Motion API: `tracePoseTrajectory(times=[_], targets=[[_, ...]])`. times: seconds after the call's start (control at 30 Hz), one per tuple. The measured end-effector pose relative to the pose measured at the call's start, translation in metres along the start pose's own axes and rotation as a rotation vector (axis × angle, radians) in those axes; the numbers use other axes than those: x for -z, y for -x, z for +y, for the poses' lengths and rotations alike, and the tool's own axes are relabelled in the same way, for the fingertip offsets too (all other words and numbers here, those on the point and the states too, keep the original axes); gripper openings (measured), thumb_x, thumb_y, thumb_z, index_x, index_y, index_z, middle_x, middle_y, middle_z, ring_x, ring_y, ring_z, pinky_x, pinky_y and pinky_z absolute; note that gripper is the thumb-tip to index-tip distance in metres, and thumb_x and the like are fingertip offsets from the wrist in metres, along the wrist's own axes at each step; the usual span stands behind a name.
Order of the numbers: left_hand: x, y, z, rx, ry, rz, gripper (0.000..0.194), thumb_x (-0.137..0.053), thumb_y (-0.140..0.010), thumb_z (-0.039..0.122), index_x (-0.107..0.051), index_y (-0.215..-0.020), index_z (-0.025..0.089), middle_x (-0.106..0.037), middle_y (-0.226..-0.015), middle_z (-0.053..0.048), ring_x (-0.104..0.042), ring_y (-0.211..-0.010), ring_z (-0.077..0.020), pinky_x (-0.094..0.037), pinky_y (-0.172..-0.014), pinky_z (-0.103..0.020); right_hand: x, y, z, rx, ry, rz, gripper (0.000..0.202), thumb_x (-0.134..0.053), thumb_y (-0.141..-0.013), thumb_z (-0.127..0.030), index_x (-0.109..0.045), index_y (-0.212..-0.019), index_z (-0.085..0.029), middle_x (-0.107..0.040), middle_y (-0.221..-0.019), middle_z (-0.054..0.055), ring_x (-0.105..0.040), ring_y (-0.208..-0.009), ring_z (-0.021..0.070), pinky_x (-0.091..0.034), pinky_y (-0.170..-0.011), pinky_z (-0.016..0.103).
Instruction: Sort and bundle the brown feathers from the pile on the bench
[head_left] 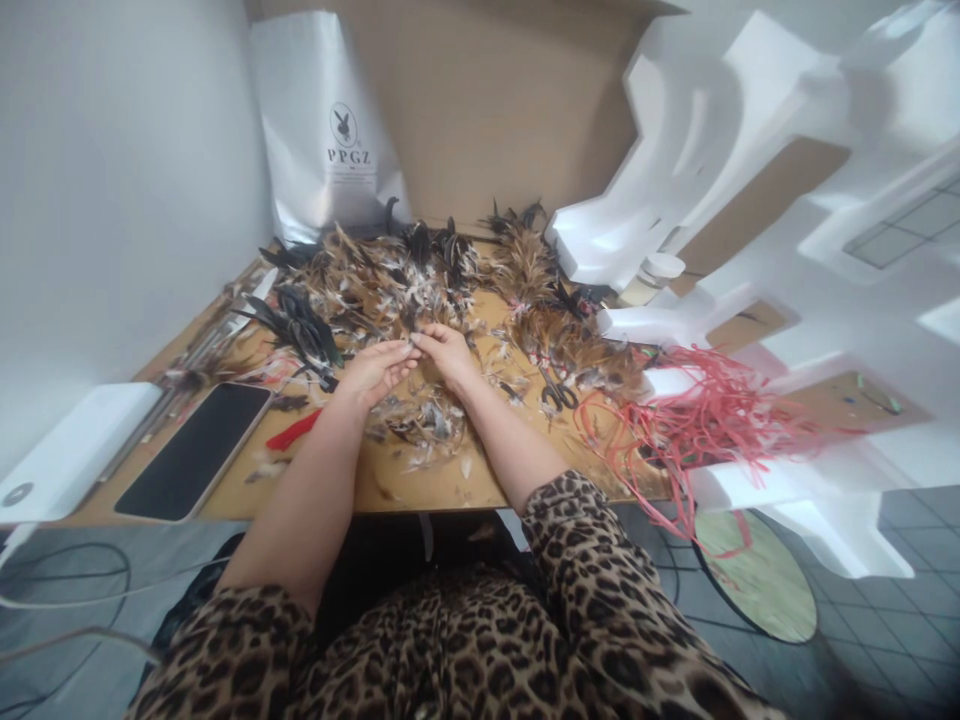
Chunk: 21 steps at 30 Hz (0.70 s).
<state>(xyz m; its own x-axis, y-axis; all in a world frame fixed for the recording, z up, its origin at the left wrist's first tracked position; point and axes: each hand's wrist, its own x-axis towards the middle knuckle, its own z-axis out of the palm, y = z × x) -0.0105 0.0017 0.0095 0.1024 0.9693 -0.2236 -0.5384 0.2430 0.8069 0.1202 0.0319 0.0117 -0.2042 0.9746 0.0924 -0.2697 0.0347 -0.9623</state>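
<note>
My left hand (381,366) and my right hand (446,352) meet above the middle of the table, thumbs and fingertips pinched together. What looks like a small brown feather is between their fingertips, mostly hidden by the fingers and blending into the pile behind. Beyond the hands spreads a heap of brown and white feathers (360,275). Loose feather scraps (424,420) lie just below them. A bunch of black feathers (300,325) rests left of my left hand. To the right are brown feather bunches (574,345) and black-handled scissors (559,392).
A phone (195,450), a white power bank (79,450) and a red item (292,431) lie on the left. Pink-red ribbon strands (712,415) spill over the right edge beside white foam pieces (667,190). A silver bag (322,130) stands at the back.
</note>
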Motion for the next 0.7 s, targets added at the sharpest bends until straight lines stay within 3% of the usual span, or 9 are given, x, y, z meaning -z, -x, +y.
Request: tracePoseTrajectory(times=[0.2, 0.5, 0.7], targets=[[0.0031, 0.0005, 0.0004, 0.032, -0.073, -0.015, 0.012, -0.067, -0.07, 0.008, -0.068, -0.081, 0.005, -0.07, -0.07, -0.009, -0.064, -0.053, -0.0089, -0.05, -0.047, -0.014, 0.0116, -0.0051, 0.0022, -0.026, 0.109, -0.09, 0.031, -0.073, -0.057, -0.04, -0.056, -0.061, -0.014, -0.054, -0.053, -0.006, -0.044, -0.049, 0.0044, -0.032, -0.052, 0.018], [0.006, 0.0016, 0.0018, 0.088, -0.129, -0.068, 0.011, -0.066, -0.071, 0.008, -0.069, -0.081, 0.006, -0.071, -0.073, -0.011, -0.064, -0.054, -0.0093, -0.049, -0.046, -0.013, 0.0094, -0.0031, 0.0007, -0.133, 0.001, -0.129, 0.033, -0.077, -0.053, -0.039, -0.056, -0.061, -0.014, -0.052, -0.05, -0.006, -0.044, -0.046, 0.004, -0.031, -0.048, 0.017], [0.0046, 0.0008, 0.0032, 0.069, -0.03, -0.038, 0.01, -0.063, -0.072, 0.005, -0.067, -0.08, 0.008, -0.071, -0.071, -0.009, -0.066, -0.06, -0.0113, -0.05, -0.05, -0.015, 0.0077, -0.004, 0.0015, -0.085, 0.049, -0.115, 0.036, -0.075, -0.056, -0.039, -0.062, -0.079, -0.015, -0.061, -0.066, -0.003, -0.054, -0.057, 0.0074, -0.043, -0.06, 0.022]])
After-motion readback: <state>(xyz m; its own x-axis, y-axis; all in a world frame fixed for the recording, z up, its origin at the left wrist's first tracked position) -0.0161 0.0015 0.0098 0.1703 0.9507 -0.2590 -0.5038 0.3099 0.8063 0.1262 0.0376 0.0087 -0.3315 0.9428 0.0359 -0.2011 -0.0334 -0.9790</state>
